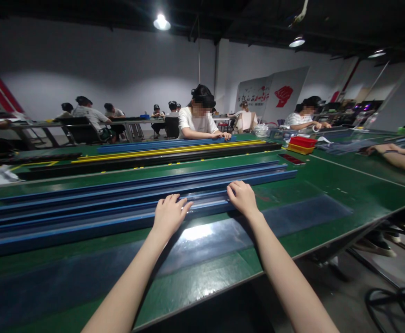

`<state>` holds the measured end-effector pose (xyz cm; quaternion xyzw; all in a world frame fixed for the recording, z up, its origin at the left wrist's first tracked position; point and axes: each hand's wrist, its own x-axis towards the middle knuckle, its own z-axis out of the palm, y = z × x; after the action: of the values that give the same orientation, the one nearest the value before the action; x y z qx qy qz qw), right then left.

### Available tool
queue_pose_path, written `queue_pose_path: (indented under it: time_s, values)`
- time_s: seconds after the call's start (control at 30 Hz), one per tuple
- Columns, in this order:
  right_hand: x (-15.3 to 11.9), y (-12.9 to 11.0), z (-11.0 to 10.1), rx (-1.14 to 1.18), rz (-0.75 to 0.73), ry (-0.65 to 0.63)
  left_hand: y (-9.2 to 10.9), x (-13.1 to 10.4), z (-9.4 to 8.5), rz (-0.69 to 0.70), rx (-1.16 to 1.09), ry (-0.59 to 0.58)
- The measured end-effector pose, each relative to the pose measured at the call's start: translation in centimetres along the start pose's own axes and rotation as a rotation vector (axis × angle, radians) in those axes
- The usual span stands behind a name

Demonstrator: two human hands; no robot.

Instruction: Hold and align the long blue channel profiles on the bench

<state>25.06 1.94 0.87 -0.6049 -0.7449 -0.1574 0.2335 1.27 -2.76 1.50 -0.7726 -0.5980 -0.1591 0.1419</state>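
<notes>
Left hand: the left hand (pixel 170 212) lies back upward over the nearest blue channel (pixel 84 232), thumb stretched out to the side and fingers bent forward; whether they grip it cannot be told.
Right hand: the right hand (pixel 243 198) is at the right-hand end of the same channel, fingers curled down at it; the fingertips are partly hidden, so a firm grip cannot be confirmed.
Nearest blue channel: lies lengthwise on the green table (pixel 369 194), running out of view at left, its long hollow facing up.
Clear sheet: a long transparent sheet (pixel 292 216) lies flat on the near side of the channel, passing below both forearms and reflecting the overhead light.
Other blue channels: further blue channels (pixel 275 177) lie just beyond, roughly parallel.
Far strips: a yellow strip (pixel 174 151) and a black strip (pixel 153 160) lie side by side farther across.
Right of strips: a red tray (pixel 302 141) sits above a yellow one, with a phone (pixel 294 159) near.
Co-worker: a person (pixel 198 121) sits opposite, hands on blue strips.
</notes>
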Motion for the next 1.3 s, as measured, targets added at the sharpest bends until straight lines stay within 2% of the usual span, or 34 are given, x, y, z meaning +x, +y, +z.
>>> queue_pose_path:
  time_s: [0.2,0.37,0.47,0.63,0.87,1.07,1.17,1.3]
  values:
    - [-0.1,0.3,0.1,-0.055,0.146,0.032,0.0,0.0,-0.4,-0.072,0.047,0.043]
    - [-0.2,0.0,-0.1,-0.095,0.253,-0.019,0.0,-0.2,0.1,-0.047,0.052,0.101]
    - [-0.2,-0.1,-0.2,-0.092,0.266,-0.040,0.0,-0.2,0.3,-0.032,0.035,0.130]
    - [-0.3,-0.1,-0.1,-0.067,0.195,-0.039,0.2,-0.1,0.4,0.013,-0.016,0.152]
    - [-0.4,-0.7,-0.1,0.005,0.021,-0.066,0.8,-0.2,0.5,0.106,-0.068,0.139]
    - [-0.6,-1.7,-0.4,0.104,-0.190,-0.119,1.0,-0.4,0.8,0.273,-0.127,0.078]
    - [-0.6,-1.9,-0.7,0.095,-0.192,-0.146,1.1,-0.4,1.0,0.353,-0.133,0.062]
    - [-0.5,-1.3,-0.9,0.033,-0.078,-0.127,1.3,-0.4,0.9,0.343,-0.146,0.057]
